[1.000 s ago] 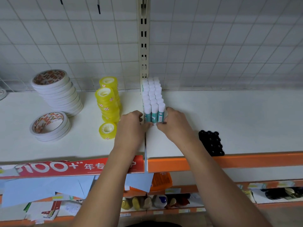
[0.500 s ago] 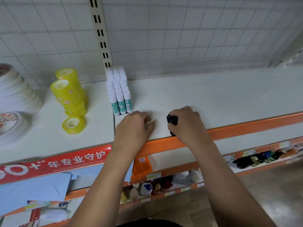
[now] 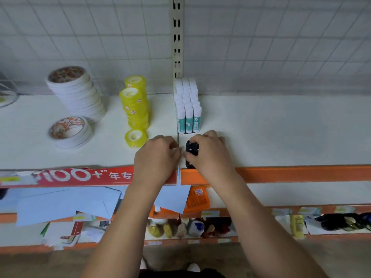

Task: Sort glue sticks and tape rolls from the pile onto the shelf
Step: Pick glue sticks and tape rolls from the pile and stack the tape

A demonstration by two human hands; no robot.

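The right hand [image 3: 208,155] is curled over a black bundle [image 3: 191,150]. Its fingers wrap the far and right sides, so only the bundle's left face and a sliver by the shelf lip show. The bundle looks like a cluster of dark round caps, but most of it is under the hand and what it is cannot be made out. It sits at the near edge of the white shelf [image 3: 281,133], just right of the seam between two shelf boards.

The left hand [image 3: 158,157] lies just beside it on the left with its fingers bent inward. Its fingertips reach the seam, close to the bundle. Whether they touch the bundle or hold anything cannot be told.

Just beyond both hands, the glue sticks [image 3: 187,109] stand upright in a tight block running back to the slotted post [image 3: 177,37]. They are near the grip but apart from it.

To the left is a tilted stack of yellow tape rolls [image 3: 136,105], with a single yellow roll [image 3: 135,137] in front, near the left hand. Further left a leaning stack of white tape rolls [image 3: 78,93] stands behind a shorter white stack [image 3: 69,131].

The shelf front is orange [image 3: 301,173], with a red banner [image 3: 80,175] on its left part that the left wrist partly covers. The lower shelf holds blue paper sheets [image 3: 60,205] and blurred small goods.
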